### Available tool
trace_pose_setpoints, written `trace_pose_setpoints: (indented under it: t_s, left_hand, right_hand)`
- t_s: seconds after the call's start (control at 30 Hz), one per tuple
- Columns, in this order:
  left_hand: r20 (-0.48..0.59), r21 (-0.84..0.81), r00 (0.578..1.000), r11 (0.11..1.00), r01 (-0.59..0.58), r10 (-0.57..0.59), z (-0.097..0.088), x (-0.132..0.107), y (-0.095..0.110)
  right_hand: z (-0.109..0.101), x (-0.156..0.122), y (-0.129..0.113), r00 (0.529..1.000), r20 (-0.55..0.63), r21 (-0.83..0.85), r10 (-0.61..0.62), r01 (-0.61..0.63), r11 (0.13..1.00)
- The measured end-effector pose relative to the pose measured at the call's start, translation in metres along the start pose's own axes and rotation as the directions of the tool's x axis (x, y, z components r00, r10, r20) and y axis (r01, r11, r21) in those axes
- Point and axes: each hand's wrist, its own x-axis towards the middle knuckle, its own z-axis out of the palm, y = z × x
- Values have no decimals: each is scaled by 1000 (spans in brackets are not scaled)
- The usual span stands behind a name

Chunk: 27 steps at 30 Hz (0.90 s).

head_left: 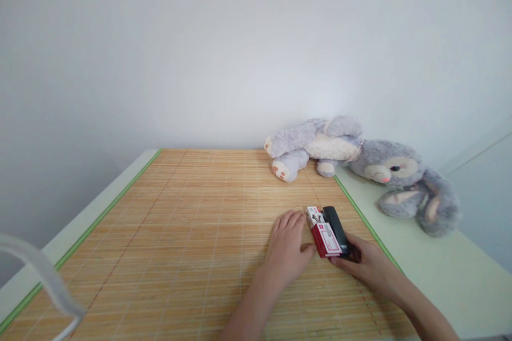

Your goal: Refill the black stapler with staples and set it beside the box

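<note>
A small red-and-white box [325, 235] lies on the bamboo mat [188, 234] with a black oblong object [336, 228] right beside it. My right hand [364, 262] grips the near end of the box and the black object, fingers curled around them. My left hand [288, 248] rests flat on the mat just left of the box, fingers stretched out, thumb touching the box's side.
A grey and cream plush rabbit [360, 162] lies on its side at the far right, half on the mat, half on the pale surface [448, 272]. A white wall stands behind. A grey strap [44, 277] hangs at lower left.
</note>
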Motion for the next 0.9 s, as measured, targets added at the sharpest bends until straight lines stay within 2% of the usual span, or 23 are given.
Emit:
trace_pose_setpoints:
  t_s: [0.17, 0.53, 0.63, 0.7, 0.77, 0.83, 0.9]
  left_hand:
    - [27, 55, 997, 996, -70, 69, 2, 1, -1]
    - [62, 106, 995, 991, -84, 77, -3, -3, 2]
    - [99, 123, 993, 990, -73, 61, -20, -25, -7]
    - [112, 174, 994, 984, -30, 10, -40, -48, -22]
    - [61, 258, 997, 966, 36, -54, -63, -72, -42]
    - [-21, 356, 993, 928, 114, -114, -84, -91, -63]
    - [-108, 437, 982, 879, 189, -157, -99, -101, -79]
  right_hand:
    - [-1, 2, 3, 999, 33, 19, -5, 5, 1000]
    - [1, 2, 3, 999, 30, -6, -14, 14, 1000]
    - [-4, -8, 7, 999, -42, 8, 0, 0, 1000]
    - [-8, -21, 9, 992, -123, 37, 0, 5, 999]
    - [-6, -38, 2, 980, -198, 97, -19, 39, 994]
    - [8, -54, -17, 972, -231, 170, -52, 93, 981]
    - [35, -62, -44, 976, -173, 179, -131, 162, 970]
